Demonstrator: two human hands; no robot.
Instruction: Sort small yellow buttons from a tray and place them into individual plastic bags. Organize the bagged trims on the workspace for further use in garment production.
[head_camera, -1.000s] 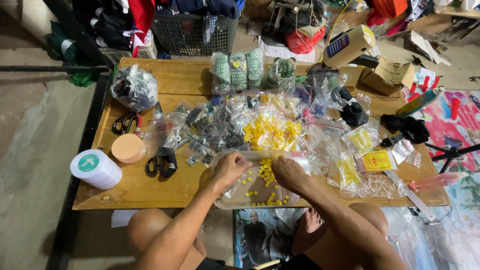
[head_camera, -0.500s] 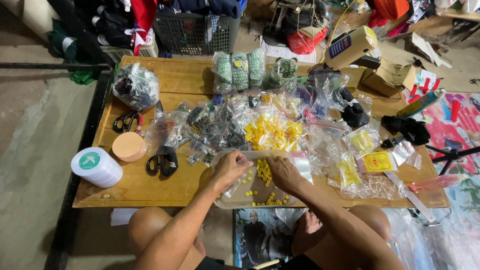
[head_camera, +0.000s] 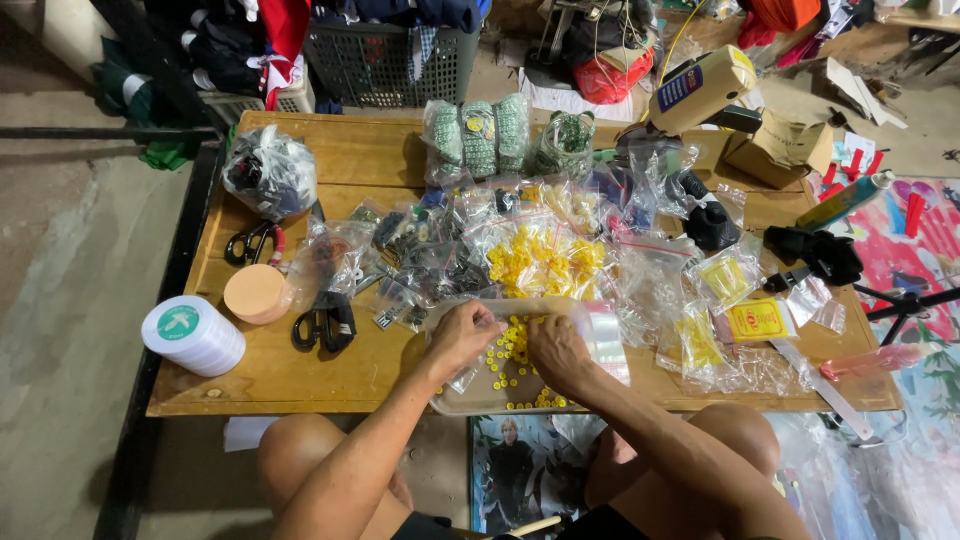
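**Two hands over a tray of yellow beads, low wooden table**

Tray (head_camera: 470, 402): shallow, pale, at the near edge of the table (head_camera: 300, 375), right in front of the seated person. Holds a loose scatter of small yellow beads (head_camera: 508, 352).

Left hand (head_camera: 462, 335): over the tray's left side, fingers curled in tight and pinched on what looks like a small clear bag; from here the bag itself is hard to make out.

Right hand (head_camera: 556, 350): just beside the left one, fingers bent narrow, tips down among the yellow beads at the tray's middle. Whether it holds a bead cannot be told.

Behind the tray: a heap of clear plastic bags, one full of yellow pieces (head_camera: 543, 262), others with dark small parts.

Left part of the table: black-handled scissors (head_camera: 322, 324), a round tan lid (head_camera: 254, 293) beside them, a white tape roll (head_camera: 193, 336) at the near left corner, a second pair of scissors (head_camera: 252, 242) further back.

Far edge: green bead bundles (head_camera: 480, 135).

Right side: black glove-like items (head_camera: 815, 253).
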